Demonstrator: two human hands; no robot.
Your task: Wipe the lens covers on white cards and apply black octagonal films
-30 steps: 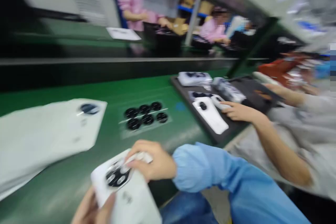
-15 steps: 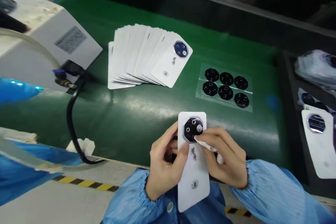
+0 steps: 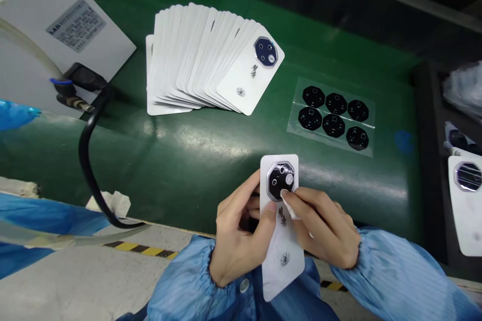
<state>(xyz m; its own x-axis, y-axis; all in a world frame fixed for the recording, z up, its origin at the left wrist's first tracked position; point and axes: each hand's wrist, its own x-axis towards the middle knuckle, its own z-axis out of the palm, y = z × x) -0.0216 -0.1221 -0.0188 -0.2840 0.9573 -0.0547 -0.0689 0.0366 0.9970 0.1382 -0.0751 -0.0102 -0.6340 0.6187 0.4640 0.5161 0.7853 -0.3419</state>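
My left hand (image 3: 243,225) is closed on a white phone back cover (image 3: 282,271), its thumb on the face and its fingers behind the left edge. The cover is tilted upright, with dark lettering, a round mark and a black octagonal camera lens plate (image 3: 277,178) in a silver frame. Pinched in my right hand (image 3: 326,223) is a small folded white wipe (image 3: 289,204), mostly hidden by the fingers. Its tip touches the lower edge of the lens plate.
Fanned white phone covers (image 3: 196,60) lie on the green mat (image 3: 181,170). To their right is a clear sheet (image 3: 295,128) of black octagonal lens stickers (image 3: 333,125). A white machine (image 3: 33,60) with a black cable (image 3: 85,155) stands left. A dark tray (image 3: 433,185) holds another phone cover (image 3: 467,215).
The view has shifted a little, so the whole scene sits differently. My right fingertips have moved slightly on the lower part of the lens plate. Both grips stay the same.
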